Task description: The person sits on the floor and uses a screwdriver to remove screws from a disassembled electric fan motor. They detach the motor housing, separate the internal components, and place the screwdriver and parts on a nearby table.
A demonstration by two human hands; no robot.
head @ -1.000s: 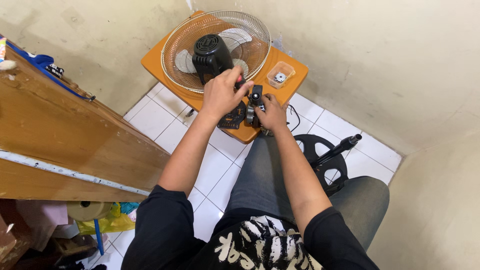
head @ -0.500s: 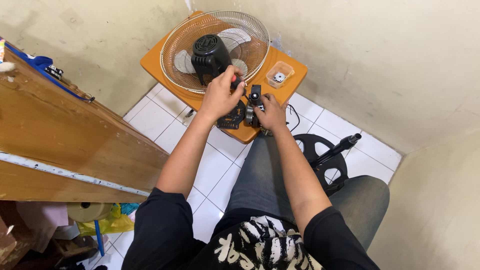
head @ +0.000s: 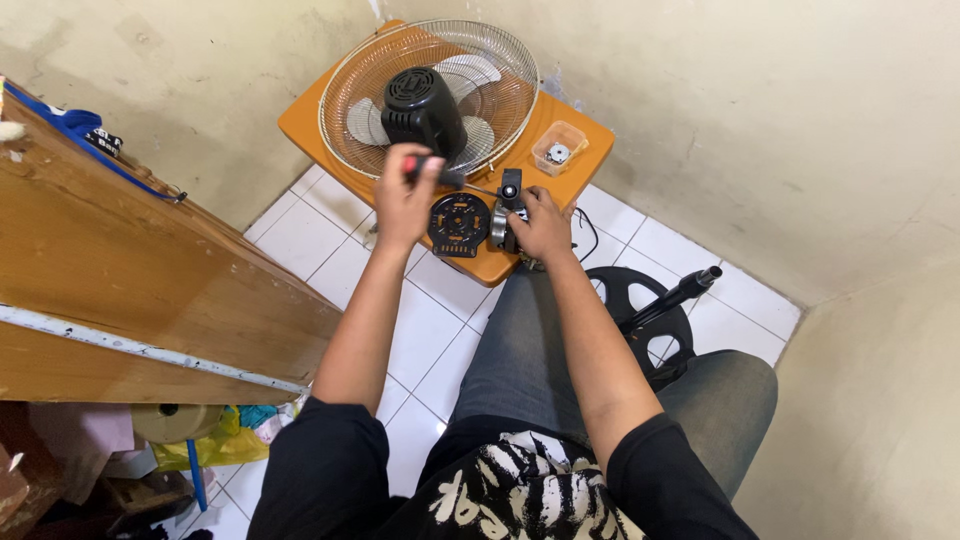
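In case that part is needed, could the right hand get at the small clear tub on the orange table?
Probably yes: the small clear tub sits uncovered just beyond the right hand, nothing between, though that hand grips a black part.

The fan guard (head: 430, 95) and motor housing (head: 422, 108) crowd the orange table (head: 580, 150); only its right corner beside the small tray (head: 557, 147) lies open.

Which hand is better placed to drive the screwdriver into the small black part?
Likely left. The left hand grips the screwdriver, tip toward the small black part; the right hand steadies it.
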